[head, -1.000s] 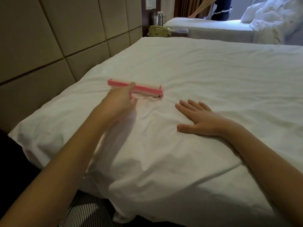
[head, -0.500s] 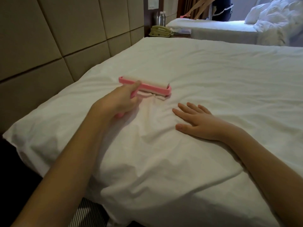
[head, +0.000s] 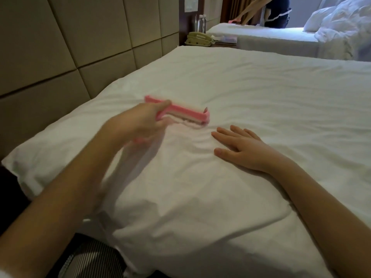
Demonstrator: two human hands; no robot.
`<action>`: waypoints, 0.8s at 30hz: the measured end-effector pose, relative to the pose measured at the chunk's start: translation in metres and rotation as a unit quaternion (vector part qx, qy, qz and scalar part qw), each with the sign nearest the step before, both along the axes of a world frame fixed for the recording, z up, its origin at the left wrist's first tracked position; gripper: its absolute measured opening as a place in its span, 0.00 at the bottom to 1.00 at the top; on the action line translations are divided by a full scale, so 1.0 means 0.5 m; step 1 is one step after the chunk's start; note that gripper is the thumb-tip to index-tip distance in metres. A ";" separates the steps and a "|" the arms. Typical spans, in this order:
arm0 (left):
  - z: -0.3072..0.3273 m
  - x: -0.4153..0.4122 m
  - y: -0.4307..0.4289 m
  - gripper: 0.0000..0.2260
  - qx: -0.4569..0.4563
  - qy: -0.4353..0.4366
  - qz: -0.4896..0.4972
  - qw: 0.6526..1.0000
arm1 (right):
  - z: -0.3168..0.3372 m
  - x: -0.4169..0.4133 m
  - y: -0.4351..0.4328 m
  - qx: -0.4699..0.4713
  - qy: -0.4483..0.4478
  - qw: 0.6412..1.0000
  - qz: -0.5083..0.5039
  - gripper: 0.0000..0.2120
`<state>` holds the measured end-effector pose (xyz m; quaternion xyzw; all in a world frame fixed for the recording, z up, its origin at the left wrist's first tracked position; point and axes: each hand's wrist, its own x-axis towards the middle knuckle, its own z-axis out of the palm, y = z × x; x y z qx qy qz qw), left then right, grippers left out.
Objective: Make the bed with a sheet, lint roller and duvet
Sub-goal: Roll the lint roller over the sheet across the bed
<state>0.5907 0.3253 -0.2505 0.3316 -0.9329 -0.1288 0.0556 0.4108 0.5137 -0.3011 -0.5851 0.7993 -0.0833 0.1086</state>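
A wrinkled white cloth sheet (head: 251, 101) fills the frame. Right of centre, the right-hand grip (head: 241, 149) lies flat on it, fingers straight. Centre-left, the blurred left-hand grip (head: 138, 125) curls round a bar-shaped pink plastic lint roller (head: 186, 112) touching the sheet.

no readable text, labels, numbers

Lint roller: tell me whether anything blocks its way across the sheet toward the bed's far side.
Nothing visible does. Beyond the pink lint roller, gripped by the left hand, lies only wrinkled white sheet. The right hand rests flat off to its right, apart from it, not on that path.
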 end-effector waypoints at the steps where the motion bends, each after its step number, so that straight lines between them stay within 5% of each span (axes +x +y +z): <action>1: -0.013 -0.028 -0.008 0.25 0.003 0.008 -0.004 1.000 | -0.001 -0.001 0.000 -0.006 -0.001 1.000 -0.001 0.26; 5: -0.003 -0.026 0.011 0.25 -0.023 0.004 0.000 1.000 | -0.001 0.000 -0.006 -0.073 -0.030 0.997 -0.012 0.19; 10: 0.057 0.172 0.044 0.26 -0.020 -0.100 -0.027 0.994 | 0.003 -0.003 -0.005 -0.158 -0.059 0.983 -0.075 0.05; 14: 0.072 0.120 0.014 0.23 0.028 -0.104 -0.023 0.994 | 0.011 -0.050 0.009 -0.218 -0.101 0.961 -0.135 0.11; 19: 0.027 -0.109 -0.013 0.22 -0.007 -0.043 -0.054 0.998 | 0.008 -0.072 0.002 -0.096 0.027 0.991 -0.087 0.25; 24: 0.090 -0.070 0.003 0.24 0.012 -0.103 -0.048 0.993 | -0.004 -0.076 0.005 -0.034 0.027 0.994 -0.104 0.32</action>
